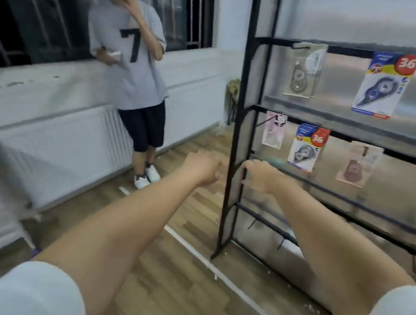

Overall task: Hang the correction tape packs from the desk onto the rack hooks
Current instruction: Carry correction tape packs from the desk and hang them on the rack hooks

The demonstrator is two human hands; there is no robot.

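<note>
Seemingly between packs, the right hand (258, 175) fingers curl around the rack (240, 108) upright, the left hand (204, 167) loosely closed and empty, so fetching another pack comes next.

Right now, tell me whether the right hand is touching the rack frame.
Touching. The head view shows the right hand with fingers curled around a black upright bar of the rack frame, no gap visible.

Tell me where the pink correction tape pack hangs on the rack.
In the head view, the pink correction tape pack hangs at the left end of the rack's second rail, beside the black upright, left of the blue "36" pack and above the right hand.
</note>
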